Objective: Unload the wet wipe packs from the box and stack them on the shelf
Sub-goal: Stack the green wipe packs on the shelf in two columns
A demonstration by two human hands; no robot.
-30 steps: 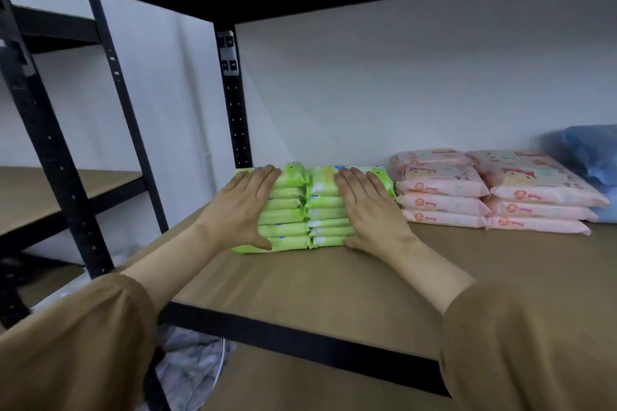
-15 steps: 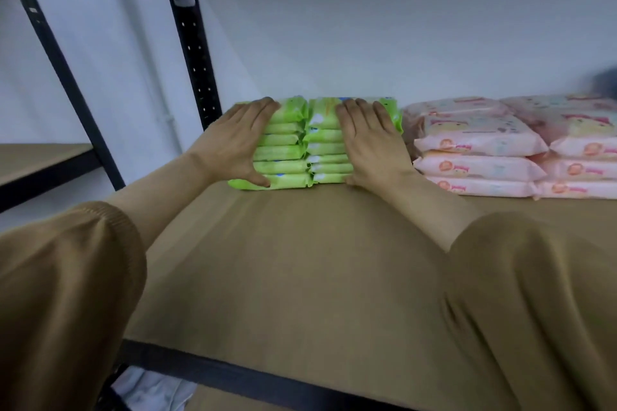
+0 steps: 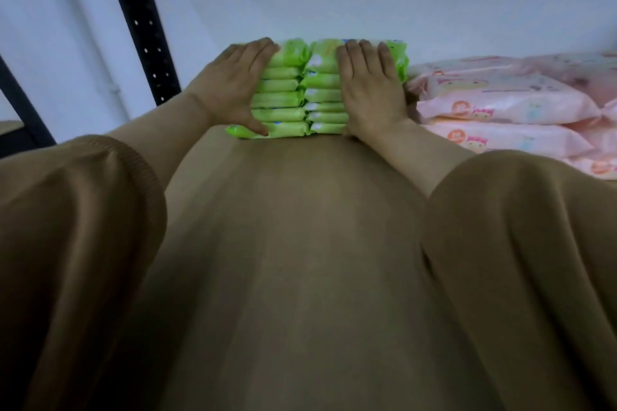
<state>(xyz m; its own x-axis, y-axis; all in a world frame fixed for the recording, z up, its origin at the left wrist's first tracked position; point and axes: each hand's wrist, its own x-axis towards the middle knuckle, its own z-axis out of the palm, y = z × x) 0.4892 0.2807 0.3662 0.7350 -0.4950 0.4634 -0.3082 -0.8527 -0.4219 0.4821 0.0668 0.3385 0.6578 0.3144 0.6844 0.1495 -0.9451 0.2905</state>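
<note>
Two side-by-side stacks of green wet wipe packs (image 3: 293,93) stand on the brown shelf board (image 3: 293,243), far back near the white wall. My left hand (image 3: 230,87) lies flat against the front of the left stack, fingers straight, thumb at the bottom pack. My right hand (image 3: 370,90) presses flat on the front of the right stack, fingertips reaching its top. Both brown sleeves fill the lower corners. No box is in view.
Stacks of pink wet wipe packs (image 3: 500,110) lie right beside the green ones, touching them on the right. A black perforated shelf post (image 3: 140,23) rises at the back left. The white wall stands close behind the packs.
The camera has moved forward and lower over the shelf, so the shelf's front edge has dropped out of sight. Both hands keep their flat hold on the green stacks.
</note>
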